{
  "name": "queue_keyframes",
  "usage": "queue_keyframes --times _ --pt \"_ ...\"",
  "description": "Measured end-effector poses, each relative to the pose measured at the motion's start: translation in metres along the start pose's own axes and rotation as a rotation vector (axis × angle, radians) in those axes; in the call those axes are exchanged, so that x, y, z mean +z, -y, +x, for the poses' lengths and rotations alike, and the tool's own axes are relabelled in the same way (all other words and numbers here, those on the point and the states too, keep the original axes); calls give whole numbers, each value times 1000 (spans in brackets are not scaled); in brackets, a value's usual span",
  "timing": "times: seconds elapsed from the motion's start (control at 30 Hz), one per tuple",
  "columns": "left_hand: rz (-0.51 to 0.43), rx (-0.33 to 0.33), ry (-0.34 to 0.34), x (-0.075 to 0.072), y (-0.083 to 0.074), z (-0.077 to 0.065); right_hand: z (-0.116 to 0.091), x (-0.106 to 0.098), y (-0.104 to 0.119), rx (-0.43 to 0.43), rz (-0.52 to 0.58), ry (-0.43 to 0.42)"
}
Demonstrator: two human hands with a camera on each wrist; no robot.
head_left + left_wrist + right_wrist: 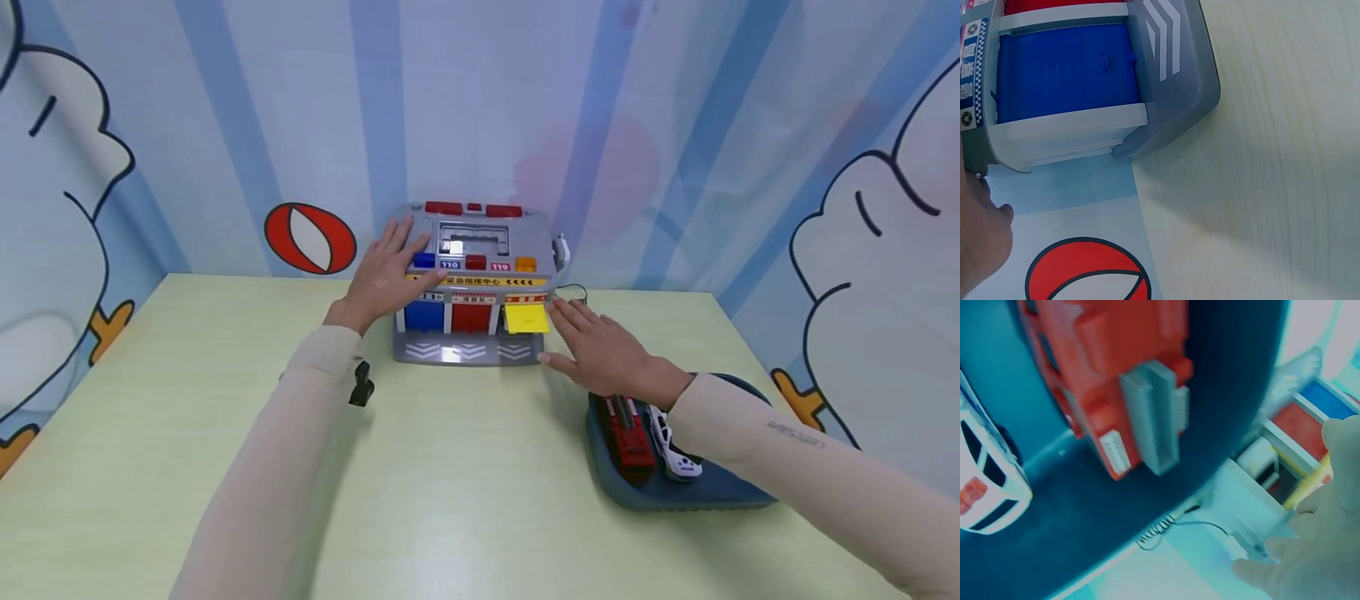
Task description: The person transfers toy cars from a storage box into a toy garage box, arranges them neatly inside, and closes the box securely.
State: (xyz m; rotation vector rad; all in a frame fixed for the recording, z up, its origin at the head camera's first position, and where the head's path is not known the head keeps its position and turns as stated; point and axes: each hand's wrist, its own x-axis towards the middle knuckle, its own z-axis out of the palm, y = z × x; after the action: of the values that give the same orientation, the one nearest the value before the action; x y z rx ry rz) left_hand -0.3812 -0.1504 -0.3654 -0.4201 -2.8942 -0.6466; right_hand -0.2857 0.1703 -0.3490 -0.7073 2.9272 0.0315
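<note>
A grey toy garage stands at the back of the table, with a blue door, a red door and a raised yellow door. My left hand rests on its upper left corner, fingers spread over the top. Fingers straight, my right hand is beside the garage's right side, fingertips right at the yellow door's edge. Inside that third bay, a white toy vehicle partly shows in the right wrist view. The blue door is down in the left wrist view.
A dark blue tray sits at the right, under my right forearm. It holds a red toy fire truck and a white toy police car. A coiled cord runs by the garage. A printed curtain hangs behind the table.
</note>
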Motion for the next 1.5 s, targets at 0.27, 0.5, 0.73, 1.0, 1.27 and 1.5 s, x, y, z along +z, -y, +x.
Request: queue_keyframes --times 0.27,0.5,0.73,1.0,1.27,1.5 --pt "-7 -6 -1 0 1 0 -6 -7 6 -121 23 -12" --pt "-5 2 -5 0 1 0 -4 -1 16 -170 63 95" --pt "2 12 -19 -1 0 0 6 4 22 -128 69 232" --pt "-1 15 -32 1 0 0 22 10 22 -129 35 301" --pt "-16 30 -47 5 -1 0 38 18 19 -99 9 316" --pt "-9 30 -59 4 2 0 42 22 19 -120 -32 308"
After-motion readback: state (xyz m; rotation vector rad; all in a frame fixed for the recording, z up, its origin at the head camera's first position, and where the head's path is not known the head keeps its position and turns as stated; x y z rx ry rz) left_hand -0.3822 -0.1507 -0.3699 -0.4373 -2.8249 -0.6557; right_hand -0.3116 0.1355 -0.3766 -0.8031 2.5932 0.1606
